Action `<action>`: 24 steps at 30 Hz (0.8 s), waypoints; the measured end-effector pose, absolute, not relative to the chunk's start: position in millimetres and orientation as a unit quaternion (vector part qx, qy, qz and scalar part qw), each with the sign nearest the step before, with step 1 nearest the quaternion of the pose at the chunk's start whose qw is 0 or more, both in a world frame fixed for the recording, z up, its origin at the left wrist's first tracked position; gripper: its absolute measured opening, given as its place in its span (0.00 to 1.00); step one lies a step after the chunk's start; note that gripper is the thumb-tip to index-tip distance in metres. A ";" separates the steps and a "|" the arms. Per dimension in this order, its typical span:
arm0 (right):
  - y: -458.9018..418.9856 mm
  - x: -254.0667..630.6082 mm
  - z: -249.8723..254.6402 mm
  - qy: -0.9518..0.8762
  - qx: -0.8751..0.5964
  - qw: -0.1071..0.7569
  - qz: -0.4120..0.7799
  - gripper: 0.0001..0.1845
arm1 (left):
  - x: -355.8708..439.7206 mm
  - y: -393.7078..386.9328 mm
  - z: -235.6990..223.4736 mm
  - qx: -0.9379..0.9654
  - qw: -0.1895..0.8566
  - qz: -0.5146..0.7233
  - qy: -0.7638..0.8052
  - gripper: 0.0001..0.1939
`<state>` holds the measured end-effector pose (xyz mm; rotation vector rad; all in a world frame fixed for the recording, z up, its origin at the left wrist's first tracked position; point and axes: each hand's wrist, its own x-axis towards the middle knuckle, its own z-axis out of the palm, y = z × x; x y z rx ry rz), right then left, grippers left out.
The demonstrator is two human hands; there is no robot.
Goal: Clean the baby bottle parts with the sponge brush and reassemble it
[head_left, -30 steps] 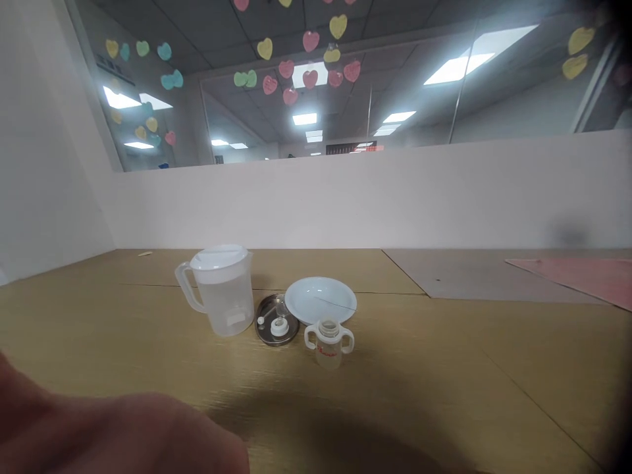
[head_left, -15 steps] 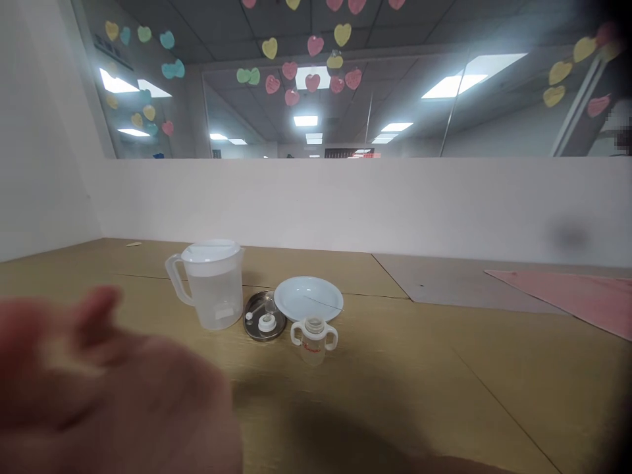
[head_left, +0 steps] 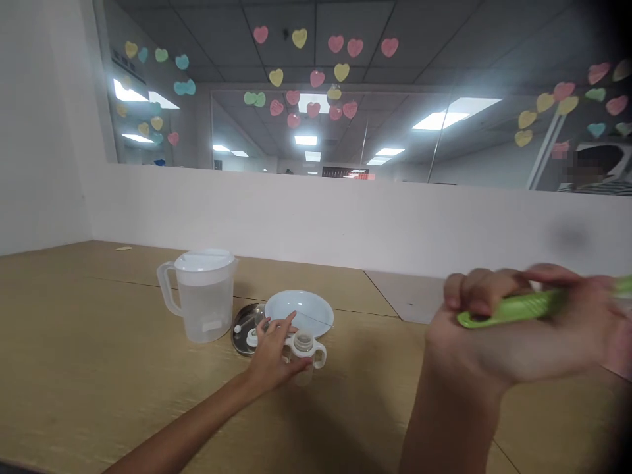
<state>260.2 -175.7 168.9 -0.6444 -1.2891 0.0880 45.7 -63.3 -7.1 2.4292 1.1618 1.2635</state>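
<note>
On a pale wooden table (head_left: 99, 316), the left hand (head_left: 270, 355) is at a baby bottle (head_left: 305, 361), fingers (head_left: 282, 324) spread wide against its near side; whether they have closed on it, I cannot tell. The bottle stands upright and capless, just in front of a white plate (head_left: 299, 309). Well to the right, the right hand (head_left: 494, 339) holds a green plastic handle (head_left: 511, 309) firmly across the palm, fingers (head_left: 474, 289) curled over it. Beside the bottle, a steel disc (head_left: 241, 339) carries small white parts (head_left: 252, 339), seemingly kept together there. A clear jug (head_left: 205, 304) stands nearby. Beyond, a white partition (head_left: 316, 224) runs below paper hearts (head_left: 316, 79) stuck on glass (head_left: 474, 145) — a person (head_left: 590, 168) sits behind it at the right.
</note>
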 end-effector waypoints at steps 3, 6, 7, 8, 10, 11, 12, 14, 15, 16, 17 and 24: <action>-174.2 231.2 198.5 -0.463 -0.154 0.865 0.120 0.10 | 44.6 -66.7 -10.9 0.800 0.094 0.454 0.381 0.40; -171.0 227.7 204.9 -0.566 -0.218 0.760 0.235 0.08 | 44.0 -70.6 -8.9 0.798 0.113 0.469 0.361 0.29; -169.5 230.1 203.5 -0.601 -0.255 0.712 0.260 0.07 | 44.1 -71.8 -8.2 0.795 0.120 0.473 0.360 0.26; -167.9 232.8 201.4 -0.626 -0.296 0.666 0.277 0.07 | 44.3 -72.9 -7.7 0.791 0.129 0.476 0.361 0.24; -165.0 236.6 197.0 -0.649 -0.382 0.596 0.278 0.05 | 45.1 -74.9 -8.3 0.776 0.157 0.487 0.368 0.23; -163.8 237.1 195.4 -0.650 -0.420 0.577 0.263 0.04 | 45.6 -76.0 -9.5 0.767 0.178 0.493 0.370 0.23; -162.7 236.8 194.2 -0.647 -0.452 0.566 0.239 0.05 | 46.1 -77.0 -11.3 0.759 0.204 0.497 0.367 0.24; -161.2 234.9 192.9 -0.639 -0.502 0.554 0.180 0.06 | 46.8 -79.2 -15.5 0.747 0.262 0.500 0.352 0.25; -160.7 234.0 192.6 -0.637 -0.521 0.548 0.150 0.06 | 46.7 -80.2 -17.2 0.742 0.288 0.501 0.341 0.27; -160.3 233.4 192.5 -0.637 -0.537 0.539 0.123 0.05 | 46.3 -80.8 -17.9 0.734 0.306 0.507 0.332 0.28; -160.0 233.3 192.6 -0.641 -0.550 0.526 0.100 0.05 | 45.4 -80.9 -17.3 0.724 0.314 0.520 0.326 0.29; -153.6 233.5 192.9 -0.742 -0.561 0.352 0.098 0.18 | 30.0 -48.9 28.0 0.654 0.182 0.646 0.349 0.27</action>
